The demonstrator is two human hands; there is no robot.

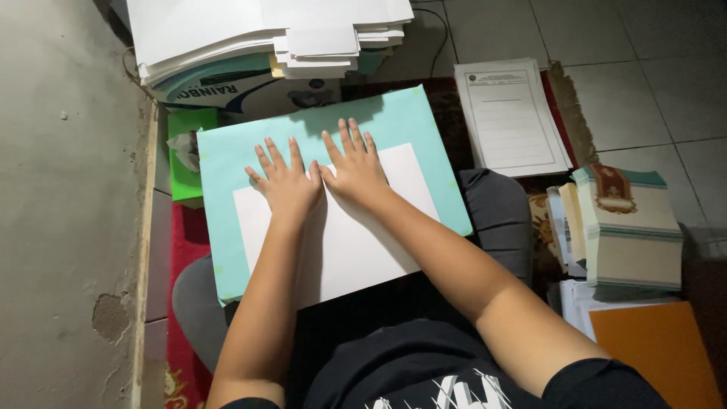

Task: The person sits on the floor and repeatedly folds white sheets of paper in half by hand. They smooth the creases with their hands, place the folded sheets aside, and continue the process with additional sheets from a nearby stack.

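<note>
A large pale teal sheet (394, 121) lies across my lap, and a white paper sheet (363, 250) lies on top of it. My left hand (286, 182) presses flat on the upper edge of the white sheet, fingers spread. My right hand (354, 168) lies flat right beside it, thumbs almost touching, its fingers reaching onto the teal sheet. Neither hand holds anything.
A tall stack of white paper (227, 30) rests on a cardboard box (250, 89) ahead. A printed form stack (509, 117) lies to the right, with bundles of booklets (632, 227) and an orange sheet (655, 352). A green tissue box (182, 155) sits left, by the wall.
</note>
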